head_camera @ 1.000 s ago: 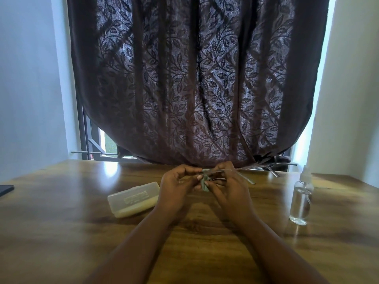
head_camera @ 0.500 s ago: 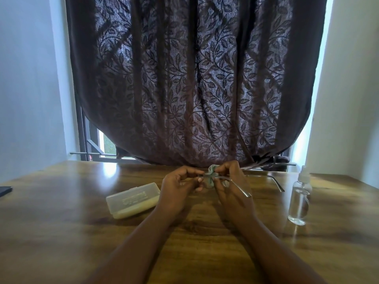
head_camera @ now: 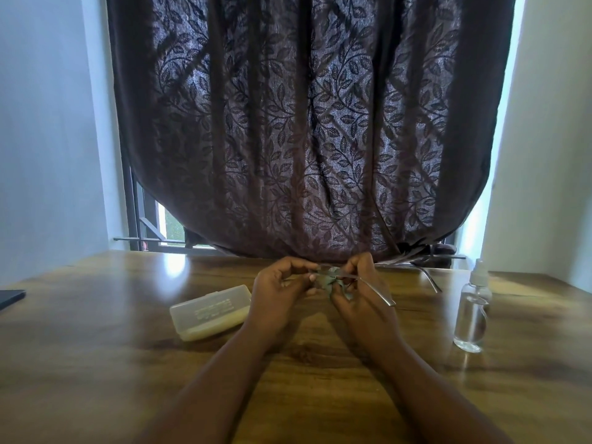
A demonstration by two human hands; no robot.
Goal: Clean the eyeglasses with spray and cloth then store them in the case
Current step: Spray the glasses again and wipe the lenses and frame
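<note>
Thin metal eyeglasses (head_camera: 378, 288) are held above the wooden table (head_camera: 96, 363) between both hands, their temples sticking out to the right. My left hand (head_camera: 278, 293) pinches the frame's left side. My right hand (head_camera: 362, 296) presses a small grey-green cloth (head_camera: 333, 282) against a lens; the lenses are mostly hidden by fingers and cloth. A pale translucent case (head_camera: 211, 312) lies shut on the table, left of my left hand. A clear spray bottle (head_camera: 472, 310) with a white nozzle stands upright at the right.
A dark leaf-patterned curtain (head_camera: 304, 123) hangs behind the table's far edge over a window with bars. A dark flat object (head_camera: 11, 298) lies at the table's left edge. White walls close in on both sides.
The cloth moved from below the frame up onto the lens and is bunched between my fingers. The glasses tilted, with one temple now pointing down to the right.
</note>
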